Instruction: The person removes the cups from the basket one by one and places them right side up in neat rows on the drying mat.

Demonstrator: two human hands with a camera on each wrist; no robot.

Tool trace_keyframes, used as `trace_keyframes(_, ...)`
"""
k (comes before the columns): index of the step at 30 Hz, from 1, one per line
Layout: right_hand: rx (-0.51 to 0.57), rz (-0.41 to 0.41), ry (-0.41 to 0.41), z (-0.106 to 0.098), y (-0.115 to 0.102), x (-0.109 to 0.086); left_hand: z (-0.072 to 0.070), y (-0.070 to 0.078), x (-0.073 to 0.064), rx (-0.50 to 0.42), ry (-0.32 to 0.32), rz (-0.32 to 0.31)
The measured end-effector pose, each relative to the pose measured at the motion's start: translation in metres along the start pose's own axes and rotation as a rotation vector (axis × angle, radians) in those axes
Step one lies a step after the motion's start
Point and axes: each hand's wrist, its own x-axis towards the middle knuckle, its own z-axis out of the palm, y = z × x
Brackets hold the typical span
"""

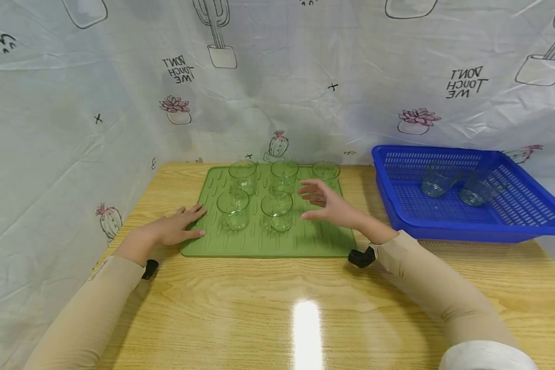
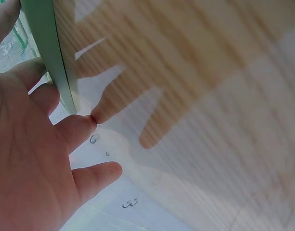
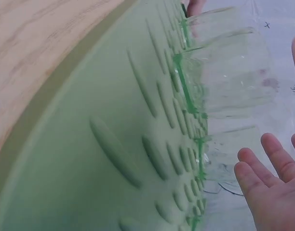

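Note:
Several clear glass cups stand upright on a green ridged mat (image 1: 250,246), three along the back and two in front. The front left cup (image 1: 233,208) and the front middle cup (image 1: 277,210) are nearest the hands. My left hand (image 1: 173,227) lies with spread fingers at the mat's left edge, its fingertips on the mat. Above the mat's right part, my right hand (image 1: 330,205) hovers with fingers apart and relaxed, holding nothing. Behind it the back right cup (image 1: 326,172) is partly hidden. The right wrist view shows that palm (image 3: 277,197) apart from the cups (image 3: 224,72).
A blue plastic basket (image 1: 398,216) stands at the right of the wooden table (image 1: 231,303). Inside it two glass cups lean, one left (image 1: 437,180) and one right (image 1: 476,187). A white printed sheet (image 1: 277,77) hangs behind the table and along its left side.

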Motion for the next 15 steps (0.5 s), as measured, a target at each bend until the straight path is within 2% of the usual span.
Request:
trace_keyframes(10,0.035,-0.015,0.071,-0.019,-0.019,-0.019,0.0,-0.001,0.001,0.003,-0.004,0.001)
trace_keyframes(15,0.005,-0.015,0.106,-0.029,-0.029,-0.028,0.0,-0.001,0.001,0.0,-0.003,0.004)
